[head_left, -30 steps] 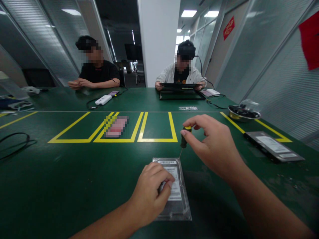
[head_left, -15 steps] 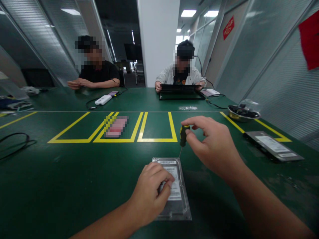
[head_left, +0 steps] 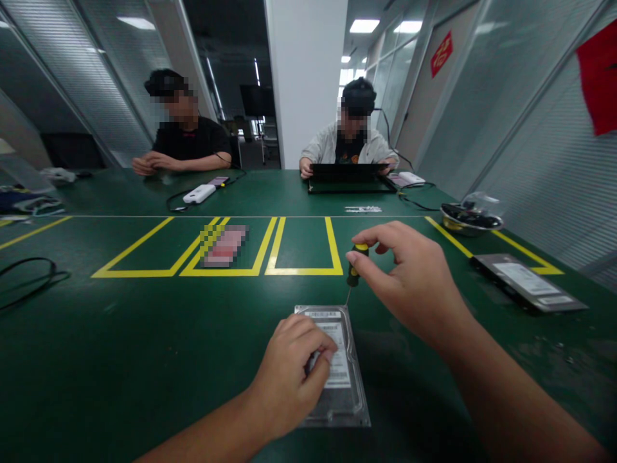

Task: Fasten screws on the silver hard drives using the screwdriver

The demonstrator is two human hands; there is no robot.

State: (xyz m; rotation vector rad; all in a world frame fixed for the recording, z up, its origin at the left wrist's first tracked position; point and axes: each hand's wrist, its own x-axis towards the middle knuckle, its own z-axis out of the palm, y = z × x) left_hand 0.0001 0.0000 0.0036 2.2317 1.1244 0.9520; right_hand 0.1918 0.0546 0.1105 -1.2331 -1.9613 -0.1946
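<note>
A silver hard drive (head_left: 343, 379) lies flat on the green table (head_left: 144, 341) just in front of me. My left hand (head_left: 289, 379) rests on top of it, fingers curled over its label, pressing it down. My right hand (head_left: 409, 283) pinches the black and yellow handle of a small screwdriver (head_left: 354, 269) between thumb and fingers. The screwdriver stands nearly upright, and its thin tip meets the drive's far right corner.
A second hard drive (head_left: 527, 281) lies to the right, a metal bowl (head_left: 472, 218) behind it. Yellow tape boxes (head_left: 303, 270) mark the table's middle. A black cable (head_left: 29, 276) loops at left. Two other people sit across the table, one holding a black tray (head_left: 349, 179).
My right thumb and fingers have shifted around the screwdriver handle, which tilted slightly and came back. My left hand and the drive have stayed put.
</note>
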